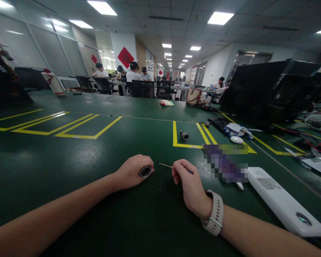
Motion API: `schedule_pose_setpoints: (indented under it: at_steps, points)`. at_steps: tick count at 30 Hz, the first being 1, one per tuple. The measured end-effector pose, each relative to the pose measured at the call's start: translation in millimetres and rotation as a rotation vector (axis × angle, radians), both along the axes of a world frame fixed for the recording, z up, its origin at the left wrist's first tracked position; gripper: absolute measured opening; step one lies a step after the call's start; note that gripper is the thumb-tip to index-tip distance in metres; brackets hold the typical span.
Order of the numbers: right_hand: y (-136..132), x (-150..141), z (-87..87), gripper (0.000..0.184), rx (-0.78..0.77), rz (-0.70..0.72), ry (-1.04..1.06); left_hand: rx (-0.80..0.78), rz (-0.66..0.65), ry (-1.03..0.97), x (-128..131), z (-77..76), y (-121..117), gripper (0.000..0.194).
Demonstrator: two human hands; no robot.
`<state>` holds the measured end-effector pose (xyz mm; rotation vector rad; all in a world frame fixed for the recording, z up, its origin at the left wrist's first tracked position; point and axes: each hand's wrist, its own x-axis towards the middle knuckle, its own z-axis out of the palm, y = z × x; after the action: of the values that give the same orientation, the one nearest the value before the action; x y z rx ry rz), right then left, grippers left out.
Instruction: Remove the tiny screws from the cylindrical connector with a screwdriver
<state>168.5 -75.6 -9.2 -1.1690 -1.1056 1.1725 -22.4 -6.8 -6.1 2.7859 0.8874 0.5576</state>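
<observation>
My left hand (135, 172) is closed around a round metal part (145, 171) with a dark hollow end that faces me. Opposite it, my right hand (188, 184) pinches a slim tool (165, 165) with a thin metal shaft and a dark handle. The shaft points left toward the metal part, its tip a short way from my left fingers. On the green table between and below the hands lies a tiny ring (159, 190). Beyond my right hand, a cylindrical metal connector (184, 135) lies inside a yellow-taped area, with tiny pieces beside it.
A long white device (286, 200) lies right of my right forearm, near a blurred purple item (224, 165). Farther back are gloves (237, 130), a white oval object (236, 140) and a large black case (273, 89). Yellow tape (77, 136) marks the green tabletop (96, 207). People sit in the background.
</observation>
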Motion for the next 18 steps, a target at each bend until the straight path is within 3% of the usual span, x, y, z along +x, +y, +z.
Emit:
schedule_pose_setpoints:
  at_steps: [4, 9, 12, 18]
  points:
    - [-1.9, -1.8, 4.4, 0.009, 0.028, 0.04, -0.242, 0.066, 0.136, -0.072, -1.1, 4.1, 2.5, 0.015]
    - [-1.6, -8.5, 2.7, 0.025, 0.154, 0.279, -0.539, 0.144, 0.38, -0.122, -7.0, 20.5, 11.5, 0.032]
    - [5.0, -19.1, 1.0, 0.026, 0.233, 0.321, -0.686, 0.074, 0.512, -0.162, -12.2, 31.3, 16.2, 0.035]
    - [14.6, -45.0, 3.2, 0.029, 0.499, 0.617, -0.754, 0.06, 0.64, -0.194, -27.6, 37.6, 23.5, 0.038]
